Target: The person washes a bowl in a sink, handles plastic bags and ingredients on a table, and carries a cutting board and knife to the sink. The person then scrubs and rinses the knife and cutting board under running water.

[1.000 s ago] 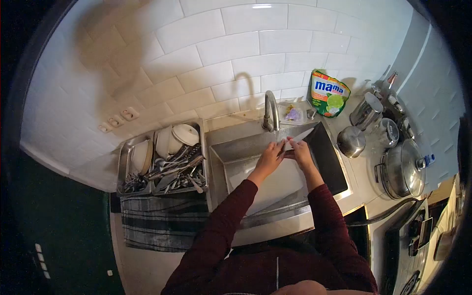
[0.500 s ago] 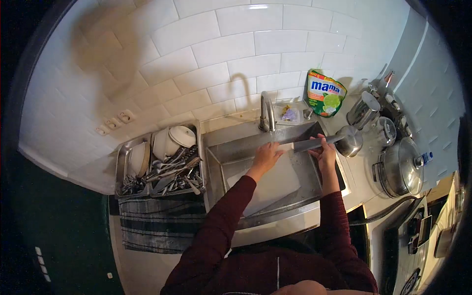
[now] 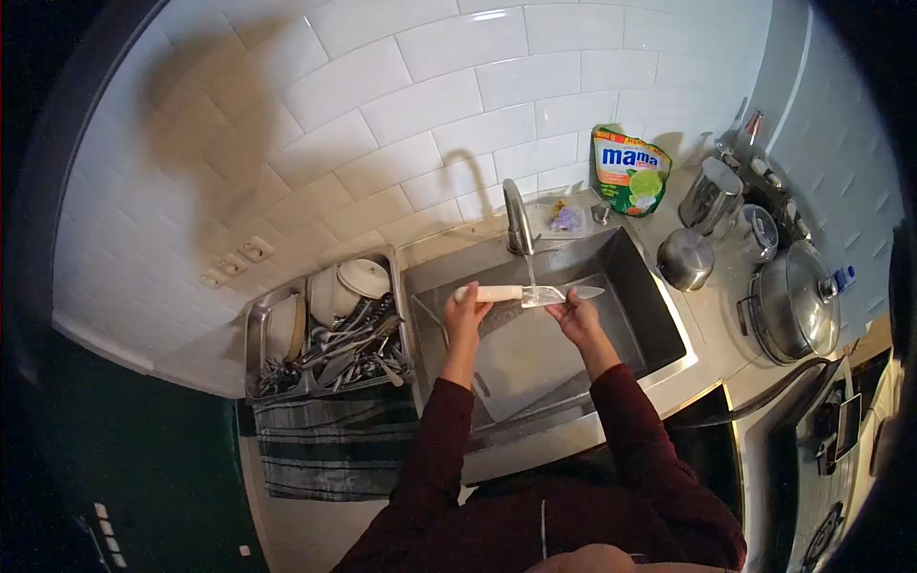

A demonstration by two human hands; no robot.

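A knife [image 3: 501,293] with a pale handle lies nearly level across my two hands, under the tap [image 3: 517,215]. Water runs from the spout onto its blade. My left hand [image 3: 465,323] is closed round the handle's end. The fingers of my right hand [image 3: 579,323] pinch the blade, whose tip sticks out to the right. Beneath both hands, a white board [image 3: 525,358] rests flat in the steel sink [image 3: 651,329].
Left of the sink, a metal rack [image 3: 250,346] holds dishes and cutlery beside a striped towel [image 3: 320,454]. On the right stand a detergent pouch [image 3: 630,172], a small steel pot [image 3: 686,260], glass jars, a large lidded pot [image 3: 798,301] and a stove [image 3: 807,477].
The knife has moved left and down, from tilted to nearly level under the spout. Water now visibly flows over it. My left hand has shifted left, and my right hand left and lower.
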